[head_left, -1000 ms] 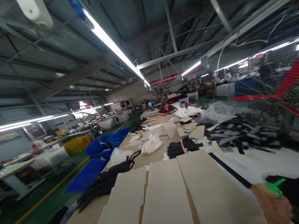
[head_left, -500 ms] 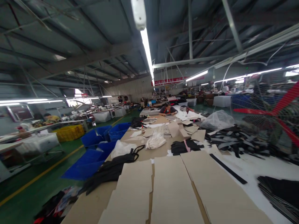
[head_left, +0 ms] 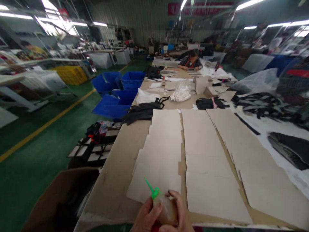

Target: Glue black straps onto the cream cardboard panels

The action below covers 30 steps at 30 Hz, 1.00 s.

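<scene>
At the near edge of the table, both of my hands are around a glue bottle [head_left: 166,209] with a cloudy, squat body. Its green nozzle cap [head_left: 155,192] tilts up and to the left. My left hand [head_left: 146,215] grips it by the neck side, thumb against the body. Curled round the right side of the bottle is my right hand [head_left: 180,212], its fingers over the top. Just beyond them lie overlapping beige boards [head_left: 159,161] in a long row, with a second row of boards [head_left: 205,145] and a third row of boards [head_left: 256,154] to the right.
Black fabric pieces [head_left: 142,112] and a clear plastic bag [head_left: 181,93] lie past the boards. Blue bins [head_left: 113,103] stand left of the table, with a cardboard box [head_left: 60,190] near me. Another person [head_left: 190,61] sits bent over the far end. Dark strips [head_left: 270,106] are heaped right.
The view has tipped down from the ceiling to the near table edge. My hands and the glue bottle, out of view before, now show at the bottom.
</scene>
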### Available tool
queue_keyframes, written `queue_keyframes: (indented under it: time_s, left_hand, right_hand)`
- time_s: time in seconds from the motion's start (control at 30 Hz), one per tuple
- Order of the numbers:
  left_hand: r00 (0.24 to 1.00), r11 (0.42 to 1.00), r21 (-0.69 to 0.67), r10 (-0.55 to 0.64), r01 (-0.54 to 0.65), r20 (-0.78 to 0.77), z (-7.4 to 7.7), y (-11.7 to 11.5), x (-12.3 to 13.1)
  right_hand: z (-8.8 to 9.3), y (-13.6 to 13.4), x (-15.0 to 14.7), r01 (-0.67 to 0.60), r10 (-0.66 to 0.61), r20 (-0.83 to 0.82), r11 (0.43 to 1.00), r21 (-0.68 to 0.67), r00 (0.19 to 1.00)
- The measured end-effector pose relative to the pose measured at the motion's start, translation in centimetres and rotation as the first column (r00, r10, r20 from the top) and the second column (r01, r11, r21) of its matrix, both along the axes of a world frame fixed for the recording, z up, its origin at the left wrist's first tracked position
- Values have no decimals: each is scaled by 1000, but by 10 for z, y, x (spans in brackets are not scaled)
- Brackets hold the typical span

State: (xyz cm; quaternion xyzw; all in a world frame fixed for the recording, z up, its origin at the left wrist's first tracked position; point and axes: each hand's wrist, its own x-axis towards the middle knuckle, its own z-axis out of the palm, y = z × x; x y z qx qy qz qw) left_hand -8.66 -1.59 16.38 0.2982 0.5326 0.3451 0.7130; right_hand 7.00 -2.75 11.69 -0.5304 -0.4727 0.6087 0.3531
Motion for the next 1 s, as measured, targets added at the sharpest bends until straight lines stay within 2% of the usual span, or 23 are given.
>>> queue_keyframes:
  time_s: [0.1, 0.17, 0.3, 0.47, 0.53, 0.57, 0.63, 0.7, 0.73, 0.83, 0.9, 1.0]
  left_hand:
    - [960, 992, -97, 106, -83, 260, -1, -1, -4]
    - [942, 985, -134, 141, -104, 303, -2, 2, -3]
    - [975, 995, -74, 85, -71, 204, -7, 9, 4]
    - [995, 999, -9, -47, 48, 89, -19, 10, 10]
    - [988, 988, 68, -134, 139, -76, -30, 8, 0]
    - [964, 974, 141, -143, 176, -223, -37, 8, -8]
    - [832, 916, 316, -35, 248, -553, -52, 9, -32]
    - [632, 829, 421, 110, 367, -767, -66, 13, -59]
    - [531, 795, 407, 128, 450, -838, -73, 16, -72]
    - [263, 741, 214, 53, 636, -963, -87, 24, -99]
    - [158, 733, 117, 13, 670, -987, -93, 27, -107]
    - [113, 732, 84, 10, 676, -994, -96, 27, -109]
  right_hand:
    - [0, -10, -19, 58, -62, -57, 997, -58, 996]
    - [2, -10, -25, 96, -96, -1, 990, -102, 995]
    - [3, -4, -22, 171, -151, 167, 979, -113, 974]
    - [-3, 4, -1, 163, -137, 211, 980, -110, 968]
    - [-4, 6, 11, 223, -198, 186, 967, -125, 962]
    - [-5, 8, 18, 265, -242, 157, 953, -149, 957]
    - [-5, 11, 34, 338, -323, 104, 916, -216, 941]
    - [-4, 15, 51, 394, -385, 88, 881, -261, 919]
    - [-4, 17, 60, 420, -413, 86, 867, -269, 907]
    - [-4, 21, 78, 500, -501, 72, 821, -278, 863]
    - [-5, 20, 84, 542, -547, 69, 791, -283, 834]
    - [-8, 16, 85, 576, -575, 90, 775, -259, 813]
